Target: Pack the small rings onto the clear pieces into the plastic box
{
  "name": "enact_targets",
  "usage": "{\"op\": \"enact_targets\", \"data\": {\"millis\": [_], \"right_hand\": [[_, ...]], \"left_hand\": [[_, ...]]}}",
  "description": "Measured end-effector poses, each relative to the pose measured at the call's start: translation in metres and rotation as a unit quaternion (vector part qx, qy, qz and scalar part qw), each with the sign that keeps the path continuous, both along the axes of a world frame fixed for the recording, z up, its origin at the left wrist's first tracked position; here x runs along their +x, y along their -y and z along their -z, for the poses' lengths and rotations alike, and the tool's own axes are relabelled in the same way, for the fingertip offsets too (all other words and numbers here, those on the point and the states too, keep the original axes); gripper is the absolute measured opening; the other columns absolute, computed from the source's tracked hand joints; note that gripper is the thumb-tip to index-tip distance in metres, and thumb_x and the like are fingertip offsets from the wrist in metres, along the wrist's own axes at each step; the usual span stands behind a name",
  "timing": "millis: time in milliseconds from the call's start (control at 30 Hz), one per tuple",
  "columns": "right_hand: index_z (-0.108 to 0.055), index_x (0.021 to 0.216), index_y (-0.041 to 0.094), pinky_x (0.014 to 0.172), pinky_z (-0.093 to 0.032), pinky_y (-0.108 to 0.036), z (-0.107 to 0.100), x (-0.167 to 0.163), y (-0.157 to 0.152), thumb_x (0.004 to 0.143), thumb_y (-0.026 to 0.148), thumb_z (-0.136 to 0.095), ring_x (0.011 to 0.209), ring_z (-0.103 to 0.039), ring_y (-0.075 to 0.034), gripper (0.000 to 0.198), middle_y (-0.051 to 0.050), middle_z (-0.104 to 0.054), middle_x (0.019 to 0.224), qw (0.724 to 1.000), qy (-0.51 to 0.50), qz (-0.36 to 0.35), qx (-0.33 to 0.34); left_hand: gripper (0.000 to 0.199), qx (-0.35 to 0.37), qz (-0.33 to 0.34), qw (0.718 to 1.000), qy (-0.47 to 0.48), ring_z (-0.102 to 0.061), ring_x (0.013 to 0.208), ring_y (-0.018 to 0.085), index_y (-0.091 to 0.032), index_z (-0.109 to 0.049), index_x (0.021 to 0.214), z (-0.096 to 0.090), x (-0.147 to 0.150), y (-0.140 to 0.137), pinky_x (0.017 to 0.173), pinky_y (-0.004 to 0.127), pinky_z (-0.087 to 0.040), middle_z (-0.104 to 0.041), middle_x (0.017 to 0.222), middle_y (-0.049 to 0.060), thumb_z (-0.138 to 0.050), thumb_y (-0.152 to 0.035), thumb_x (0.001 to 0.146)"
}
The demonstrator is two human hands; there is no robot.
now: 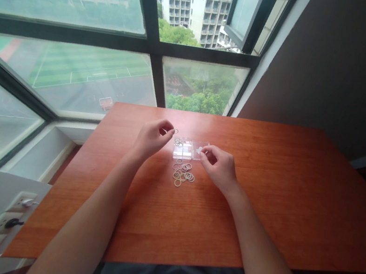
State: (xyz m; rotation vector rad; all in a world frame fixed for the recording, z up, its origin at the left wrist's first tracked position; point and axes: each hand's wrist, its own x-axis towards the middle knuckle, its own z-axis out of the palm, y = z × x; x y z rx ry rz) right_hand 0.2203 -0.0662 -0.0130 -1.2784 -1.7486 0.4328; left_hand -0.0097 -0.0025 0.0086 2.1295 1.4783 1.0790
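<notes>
My left hand [155, 138] is closed in a pinch on a small thin ring [176, 131], just above the far left corner of a clear plastic box [177, 156]. The box is divided into compartments, and a few rings [178, 142] lie in its far left one. Its transparent lid [196, 156] lies folded open to the right, with a small whitish patch on it. My right hand [220, 163] has thumb and finger closed together over the lid; whether they grip its edge or something small I cannot tell. Several pale and yellowish rings [183, 175] lie loosely overlapping in front of the box.
All of this rests on a reddish-brown wooden table [262, 207]. Dark-framed windows [156, 47] stand behind and to the left of it. At the lower left, wall sockets [5, 221] with plugs and a cable sit beside the table's edge. A dark wall rises at the right.
</notes>
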Motion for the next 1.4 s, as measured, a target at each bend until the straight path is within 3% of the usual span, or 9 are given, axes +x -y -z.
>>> {"op": "enact_targets", "data": {"millis": [300, 633, 767, 1000, 1400], "right_hand": [[-0.067, 0.080, 0.020, 0.057, -0.041, -0.022, 0.0011, 0.0001, 0.0001, 0.082, 0.024, -0.061, 0.054, -0.053, -0.010, 0.007, 0.003, -0.061, 0.061, 1.000, 0.001, 0.000, -0.002], [-0.068, 0.080, 0.020, 0.056, -0.040, -0.022, -0.0012, 0.0001, 0.0005, 0.080, 0.021, -0.062, 0.053, -0.052, -0.010, 0.005, 0.004, -0.060, 0.060, 1.000, 0.012, -0.019, -0.018], [-0.069, 0.082, 0.020, 0.055, -0.038, -0.022, 0.0002, 0.0005, 0.0014, 0.080, 0.022, -0.064, 0.052, -0.050, -0.009, 0.006, 0.004, -0.060, 0.059, 0.998, 0.022, -0.052, -0.029], [-0.073, 0.091, 0.023, 0.057, -0.035, -0.020, 0.0031, -0.0025, 0.0066, 0.078, 0.016, -0.066, 0.057, -0.053, -0.008, 0.016, 0.005, -0.063, 0.064, 0.965, 0.117, -0.207, -0.115], [-0.072, 0.083, 0.022, 0.061, -0.036, -0.021, 0.0051, -0.0030, 0.0066, 0.080, 0.018, -0.066, 0.063, -0.056, -0.009, 0.007, 0.003, -0.067, 0.071, 0.958, 0.157, -0.212, -0.115]], "left_hand": [[0.013, -0.008, -0.008, 0.998, -0.066, -0.065, 0.066, 0.014, -0.021, -0.068, 0.089, 0.0062, 0.0003, -0.0009, 0.062, 0.026, -0.045, -0.071, 0.080, 0.001, -0.061, -0.030, 0.084], [0.013, -0.007, -0.004, 0.997, -0.077, -0.066, 0.068, 0.015, -0.022, -0.069, 0.089, 0.0081, -0.0003, -0.0017, 0.063, 0.026, -0.045, -0.072, 0.081, 0.001, -0.059, -0.029, 0.084], [0.013, -0.005, -0.004, 0.997, -0.075, -0.066, 0.068, 0.015, -0.021, -0.069, 0.089, 0.0066, 0.0007, -0.0007, 0.063, 0.026, -0.046, -0.072, 0.081, 0.001, -0.059, -0.028, 0.084], [0.013, -0.004, 0.001, 0.998, -0.066, -0.066, 0.068, 0.015, -0.021, -0.069, 0.087, 0.0051, 0.0024, 0.0002, 0.063, 0.025, -0.047, -0.073, 0.080, 0.000, -0.058, -0.028, 0.083], [0.014, 0.000, 0.010, 0.998, -0.060, -0.066, 0.069, 0.015, -0.022, -0.069, 0.087, 0.0070, 0.0021, -0.0003, 0.064, 0.026, -0.048, -0.073, 0.080, 0.001, -0.057, -0.028, 0.084]]}}
